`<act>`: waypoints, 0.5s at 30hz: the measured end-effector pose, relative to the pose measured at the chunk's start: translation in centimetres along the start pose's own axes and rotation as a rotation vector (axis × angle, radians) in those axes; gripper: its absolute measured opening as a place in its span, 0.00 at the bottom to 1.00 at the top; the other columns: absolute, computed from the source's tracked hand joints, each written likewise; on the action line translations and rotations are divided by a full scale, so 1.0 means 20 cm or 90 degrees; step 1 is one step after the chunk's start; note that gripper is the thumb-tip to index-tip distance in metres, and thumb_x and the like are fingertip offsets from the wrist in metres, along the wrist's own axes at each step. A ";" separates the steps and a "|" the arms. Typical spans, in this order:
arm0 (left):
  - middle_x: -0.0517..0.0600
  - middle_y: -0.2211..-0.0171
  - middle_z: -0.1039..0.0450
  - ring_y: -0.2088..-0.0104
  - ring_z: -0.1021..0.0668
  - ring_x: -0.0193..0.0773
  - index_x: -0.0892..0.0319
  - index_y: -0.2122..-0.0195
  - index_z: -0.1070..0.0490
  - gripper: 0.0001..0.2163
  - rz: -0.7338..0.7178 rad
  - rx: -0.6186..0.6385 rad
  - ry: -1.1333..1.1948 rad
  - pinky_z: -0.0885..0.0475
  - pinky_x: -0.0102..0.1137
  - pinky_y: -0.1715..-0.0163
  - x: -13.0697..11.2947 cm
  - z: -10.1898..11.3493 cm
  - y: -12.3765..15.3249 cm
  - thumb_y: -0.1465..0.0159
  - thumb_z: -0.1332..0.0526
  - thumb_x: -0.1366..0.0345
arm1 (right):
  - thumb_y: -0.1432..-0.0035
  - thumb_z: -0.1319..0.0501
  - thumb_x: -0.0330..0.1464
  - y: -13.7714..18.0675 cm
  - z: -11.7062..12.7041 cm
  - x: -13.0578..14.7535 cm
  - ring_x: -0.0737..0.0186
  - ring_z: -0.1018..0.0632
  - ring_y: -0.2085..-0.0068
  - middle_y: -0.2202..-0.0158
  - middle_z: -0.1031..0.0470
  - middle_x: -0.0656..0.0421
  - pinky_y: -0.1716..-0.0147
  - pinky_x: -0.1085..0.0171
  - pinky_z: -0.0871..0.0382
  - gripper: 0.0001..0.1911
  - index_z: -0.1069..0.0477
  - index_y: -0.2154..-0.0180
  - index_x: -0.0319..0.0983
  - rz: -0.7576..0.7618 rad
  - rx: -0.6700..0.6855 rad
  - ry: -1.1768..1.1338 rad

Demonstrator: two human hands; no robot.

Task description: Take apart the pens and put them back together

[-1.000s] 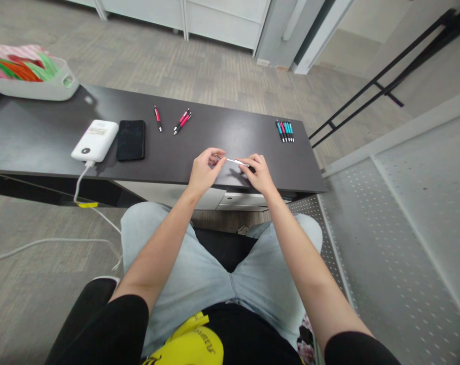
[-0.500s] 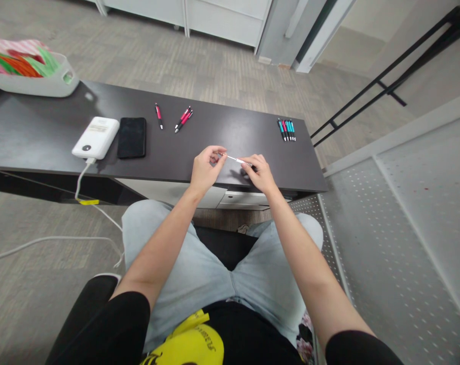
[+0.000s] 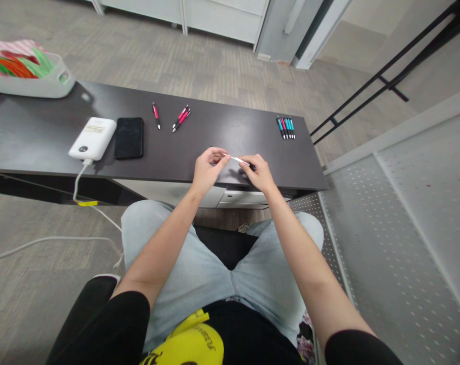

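Fingers [image 3: 218, 158] of the left hand [image 3: 205, 171] pinch one end of a thin white stick [image 3: 235, 159]; right hand [image 3: 260, 175] fingers grip the other end. Stick sits between both hands, just above the desk [image 3: 230, 134], near its front edge. Beyond the right fingers: teal and red pens [image 3: 285, 128], bunched. Beyond the left fingers: red pens [image 3: 181, 119], well apart.
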State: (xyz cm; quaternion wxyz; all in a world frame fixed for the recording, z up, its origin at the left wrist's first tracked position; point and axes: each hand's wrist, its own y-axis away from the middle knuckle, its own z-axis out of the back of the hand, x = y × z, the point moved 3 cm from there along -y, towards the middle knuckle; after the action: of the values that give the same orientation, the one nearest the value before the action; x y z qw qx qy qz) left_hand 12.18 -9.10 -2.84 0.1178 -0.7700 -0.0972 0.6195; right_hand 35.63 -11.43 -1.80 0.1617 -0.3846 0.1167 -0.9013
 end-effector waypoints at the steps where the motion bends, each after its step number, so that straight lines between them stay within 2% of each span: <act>1: 0.52 0.59 0.08 0.60 0.09 0.44 0.52 0.56 0.11 0.17 0.009 0.007 0.012 0.14 0.37 0.54 0.01 -0.01 0.00 0.34 0.14 0.47 | 0.14 0.32 0.55 0.00 0.00 0.00 0.38 0.11 0.44 0.43 0.04 0.51 0.35 0.39 0.19 0.22 0.05 0.41 0.51 0.002 0.000 -0.003; 6: 0.52 0.58 0.07 0.59 0.09 0.43 0.52 0.57 0.10 0.14 0.015 -0.018 0.038 0.14 0.37 0.53 0.03 -0.03 0.02 0.32 0.15 0.50 | 0.15 0.31 0.55 0.00 0.00 0.01 0.39 0.12 0.47 0.44 0.04 0.51 0.37 0.40 0.19 0.22 0.05 0.41 0.51 0.004 0.003 -0.011; 11: 0.52 0.58 0.07 0.58 0.08 0.43 0.52 0.56 0.11 0.10 -0.012 -0.056 0.000 0.15 0.37 0.52 0.03 -0.04 0.03 0.28 0.18 0.53 | 0.15 0.32 0.56 0.00 0.00 0.01 0.40 0.13 0.49 0.46 0.04 0.51 0.39 0.41 0.19 0.24 0.04 0.41 0.50 0.015 -0.002 -0.028; 15: 0.53 0.58 0.07 0.57 0.08 0.43 0.53 0.56 0.12 0.10 0.002 -0.034 0.026 0.15 0.36 0.52 0.04 -0.04 0.02 0.29 0.18 0.54 | 0.15 0.33 0.58 0.00 0.00 0.01 0.39 0.14 0.49 0.47 0.04 0.51 0.40 0.41 0.19 0.25 0.05 0.41 0.51 0.002 0.007 -0.031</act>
State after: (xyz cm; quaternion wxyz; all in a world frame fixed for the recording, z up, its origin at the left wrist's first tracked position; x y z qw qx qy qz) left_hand 13.10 -9.30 -3.54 0.0986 -0.7855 -0.1100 0.6010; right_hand 35.45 -11.61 -1.68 0.1678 -0.4054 0.1085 -0.8920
